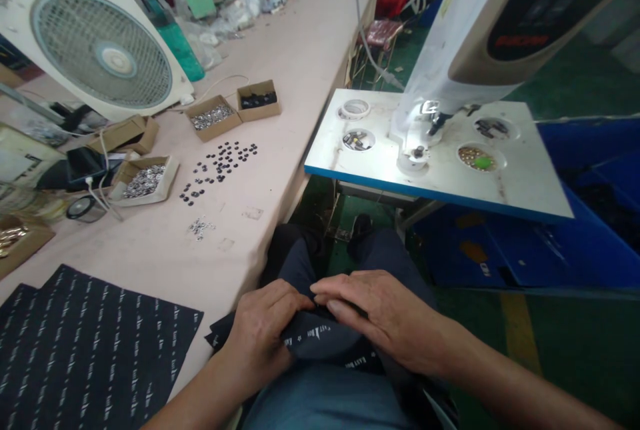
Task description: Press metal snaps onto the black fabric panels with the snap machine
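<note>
A dark printed fabric piece (327,340) with white lettering lies across my lap, gathered between both hands. My left hand (267,323) is closed round its left side, thumb and fingers pressing the cloth. My right hand (373,313) pinches the upper edge just to the right, its fingertips close to the left hand's. Whatever sits between the fingertips is hidden. On the table to my left lie dark sheets (95,350) with the same white print. Beyond them are a small heap of silvery bits (201,227) and scattered black round snap parts (220,170).
A snap press machine (450,83) stands at the right on a white board (360,167) with recessed cups of small parts. Cardboard boxes (215,120) of metal and black pieces sit on the pink table (290,50). A box fan (107,50) stands behind. Blue bins (460,250) are below the board.
</note>
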Tool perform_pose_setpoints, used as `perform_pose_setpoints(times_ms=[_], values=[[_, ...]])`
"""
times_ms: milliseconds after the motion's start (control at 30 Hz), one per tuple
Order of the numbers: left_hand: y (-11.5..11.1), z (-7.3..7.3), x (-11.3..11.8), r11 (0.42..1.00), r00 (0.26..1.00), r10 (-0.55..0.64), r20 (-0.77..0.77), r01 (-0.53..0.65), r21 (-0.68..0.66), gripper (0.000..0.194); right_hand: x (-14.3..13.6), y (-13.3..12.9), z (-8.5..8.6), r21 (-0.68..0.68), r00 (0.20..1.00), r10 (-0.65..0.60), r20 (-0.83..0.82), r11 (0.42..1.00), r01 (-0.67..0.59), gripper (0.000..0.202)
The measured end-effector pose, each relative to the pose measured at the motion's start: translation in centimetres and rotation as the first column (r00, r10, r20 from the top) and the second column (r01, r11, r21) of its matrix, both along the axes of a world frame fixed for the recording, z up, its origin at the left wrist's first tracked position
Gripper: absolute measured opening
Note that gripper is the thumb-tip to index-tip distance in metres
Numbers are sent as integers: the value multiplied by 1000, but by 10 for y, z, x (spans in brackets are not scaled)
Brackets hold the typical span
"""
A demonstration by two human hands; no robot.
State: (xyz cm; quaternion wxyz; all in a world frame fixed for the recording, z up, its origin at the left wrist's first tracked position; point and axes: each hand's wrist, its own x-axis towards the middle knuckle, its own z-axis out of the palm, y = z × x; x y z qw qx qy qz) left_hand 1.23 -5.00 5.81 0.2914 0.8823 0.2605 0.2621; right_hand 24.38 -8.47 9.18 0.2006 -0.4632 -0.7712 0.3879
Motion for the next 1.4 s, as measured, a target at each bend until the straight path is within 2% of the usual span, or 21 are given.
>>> perform_pose_setpoints(times_ms=[100,167,267,367,433,567,667,933,1100,1400], values=[[1,3,6,986,999,51,-19,-53,-156,22,10,5,6,-139,994,-7,-105,990,-8,39],[1,6,9,955,993,88,-74,-106,-277,21,17,8,8,-213,980,-8,-199,976,-36,45],[2,9,14,877,974,122,-193,-197,-438,19,24,13,8,-337,950,9,-313,934,-120,60],[4,11,17,792,960,105,-259,-238,-562,19,20,13,6,-414,965,0,-261,903,-112,77],[5,11,19,744,954,93,-285,-257,-617,14,11,11,2,-393,984,-51,-172,919,-21,79],[8,6,20,622,957,81,-280,-268,-736,4,-6,5,-13,-288,977,-172,-124,949,130,56],[10,3,18,523,970,52,-236,-228,-821,15,-9,4,-20,-291,964,-214,-160,943,161,51],[19,5,12,353,992,-27,-124,-107,-930,30,1,13,-17,-391,945,-225,-237,913,120,48],[19,5,13,323,995,-47,-88,-69,-944,27,4,14,-23,-439,932,-238,-273,893,99,47],[17,-5,14,238,996,39,-81,-88,-967,30,-3,15,-24,-415,943,-248,-223,899,138,43]])
